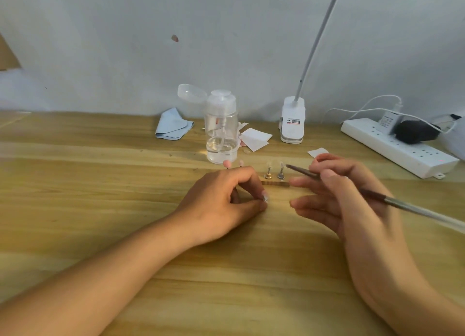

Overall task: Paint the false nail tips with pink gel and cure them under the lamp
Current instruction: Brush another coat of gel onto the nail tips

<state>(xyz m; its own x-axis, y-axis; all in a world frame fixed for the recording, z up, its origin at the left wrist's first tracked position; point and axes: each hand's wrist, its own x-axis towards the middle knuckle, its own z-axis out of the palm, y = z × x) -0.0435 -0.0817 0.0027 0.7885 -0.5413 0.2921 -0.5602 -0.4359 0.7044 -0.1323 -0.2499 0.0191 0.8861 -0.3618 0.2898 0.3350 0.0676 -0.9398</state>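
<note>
Pink nail tip (227, 163); pale blue cloth (172, 125); white power strip (377, 140); honey wood-grain table (100, 184)

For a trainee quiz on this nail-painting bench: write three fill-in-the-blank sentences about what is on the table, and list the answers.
1. The right hand holds a thin, dark-handled ___ above the wooden table.
2. The folded cloth left of the clear plastic pump bottle is pale ___.
3. That bottle's round clear flip lid stands ___.
Missing words: brush, blue, open.

Table (88, 179) w/ bottle (221, 134), cloth (172, 125), power strip (392, 147), prob. paper scraps (255, 138).
</note>
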